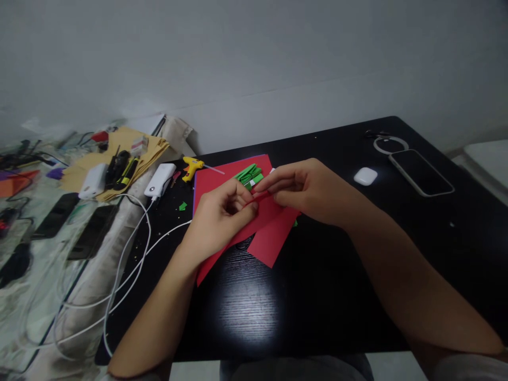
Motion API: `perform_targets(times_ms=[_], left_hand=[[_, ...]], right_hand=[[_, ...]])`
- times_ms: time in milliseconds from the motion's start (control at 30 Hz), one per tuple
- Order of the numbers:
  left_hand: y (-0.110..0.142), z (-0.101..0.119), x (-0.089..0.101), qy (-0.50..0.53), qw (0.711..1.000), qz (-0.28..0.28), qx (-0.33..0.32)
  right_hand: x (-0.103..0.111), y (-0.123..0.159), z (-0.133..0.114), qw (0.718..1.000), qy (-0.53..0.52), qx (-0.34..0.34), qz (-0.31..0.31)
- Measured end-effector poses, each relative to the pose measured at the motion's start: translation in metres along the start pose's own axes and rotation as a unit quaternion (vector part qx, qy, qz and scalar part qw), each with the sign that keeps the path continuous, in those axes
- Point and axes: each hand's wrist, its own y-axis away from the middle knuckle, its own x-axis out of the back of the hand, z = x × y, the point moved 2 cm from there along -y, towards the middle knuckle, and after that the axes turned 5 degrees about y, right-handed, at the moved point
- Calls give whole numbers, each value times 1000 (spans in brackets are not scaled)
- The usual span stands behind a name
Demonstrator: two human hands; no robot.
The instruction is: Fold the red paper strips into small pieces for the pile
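Holding a thin, narrow piece of red paper point(261, 196), with thumb and fingers drawn close together on it both in the left hand point(216, 214) and in the right hand point(315, 190), above a large, flat sheet of red paper point(212, 185) on the black wood-grained table point(329, 296). Judging by this pinch, probably in the middle of folding or creasing. Apparently done already: shaping of the bundle of bright green folded paper point(249, 174), lying just beyond the fingertips, over the large sheet. Cut already too, to judge from its straight edges: a plain red paper rectangle point(272, 243), slanting toward the near side. Impossible to tell whether joined to the held piece or separate, the meeting place being covered by fingers. Seemingly left: most of the red paper, flat and not yet shaped. Not in use, lying near the far left corner of the sheet: a yellow plastic glue gun point(193, 168) with a clear stick point(214, 169).
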Motion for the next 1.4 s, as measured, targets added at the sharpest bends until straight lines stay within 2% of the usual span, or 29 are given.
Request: perform_targets(times_ms=[200,600,1000,1400], left_hand=[[0,0,0,17,1000,-6,7],[-2,0,1,64,996,-34,42],[-2,1,-1,9,999,-29,11],[-2,-2,-2,-25,1000,-4,-15]], right_hand=[[1,-1,2,1000,-8,24,-7],[3,0,3,1000,21,9,-9],[-4,-2,3,999,5,33,1],[-7,-3,6,997,35,23,60]])
